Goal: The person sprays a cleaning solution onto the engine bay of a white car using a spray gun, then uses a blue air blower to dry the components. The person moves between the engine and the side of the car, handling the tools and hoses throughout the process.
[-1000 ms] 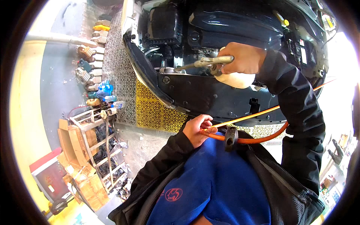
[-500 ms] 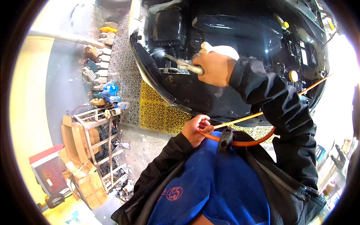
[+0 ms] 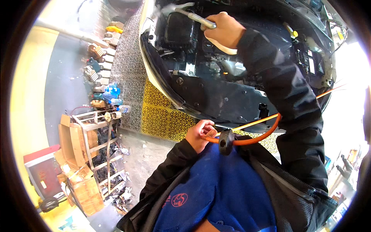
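Engine bay (image 3: 235, 69) lies open before the person: glossy moulded black plastic, angular covers. Front panel (image 3: 220, 98) flat, smooth, dark, curved along its edge. Floor alongside: perforated grid tiles (image 3: 158, 116), grey and yellow. Metal rack (image 3: 86, 145) of bare bars stands off to the left, creased cardboard boxes (image 3: 87, 199) beside it. Black right sleeve (image 3: 293, 96) crosses the bay, hiding part of it. Orange hose (image 3: 255, 141), smooth and round, bends below the front panel and disappears behind that sleeve. Spray gun (image 3: 203, 20), slim and metallic, is over the bay's far left part, tip blurred. Right hand (image 3: 224, 31) wrapped round it, pale rounded container (image 3: 218, 45) partly showing beneath. Left hand (image 3: 199, 135) curled round the hose, just short of the bay. Dark rounded fitting (image 3: 226, 142) encircles the hose near that hand.
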